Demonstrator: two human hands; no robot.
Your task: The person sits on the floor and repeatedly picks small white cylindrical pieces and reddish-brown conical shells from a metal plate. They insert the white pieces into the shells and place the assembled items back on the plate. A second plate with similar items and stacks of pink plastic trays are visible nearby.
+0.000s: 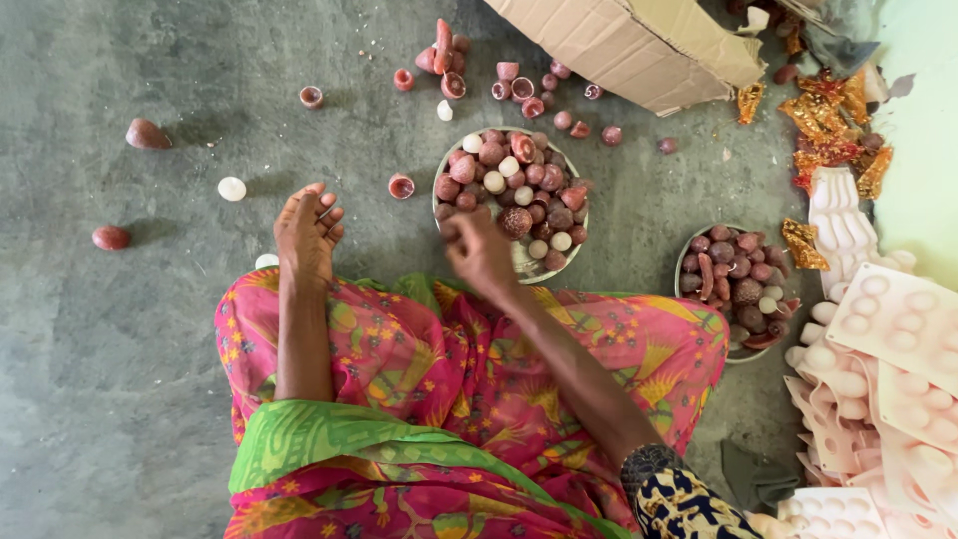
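Observation:
My right hand (pixel 479 252) reaches over my knee to the near rim of a round metal bowl (pixel 437 186). The bowl is heaped with reddish-brown and white round pieces (pixel 519 185). The fingers are bunched and curled at the bowl's edge, touching the pieces; whether they hold one is unclear because the hand is blurred. My left hand is out of view. My bare foot (pixel 305 232), with a toe ring, rests on the grey floor left of the bowl, sticking out from a pink and green patterned cloth (pixel 439 379).
A second, smaller bowl (pixel 682 262) of similar pieces sits to the right. Pale pink mould trays (pixel 883 339) are stacked at the right edge. Behind lie a cardboard box (pixel 629 40), orange foil wrappers (pixel 828 120) and loose pieces (pixel 519 88) scattered on the floor.

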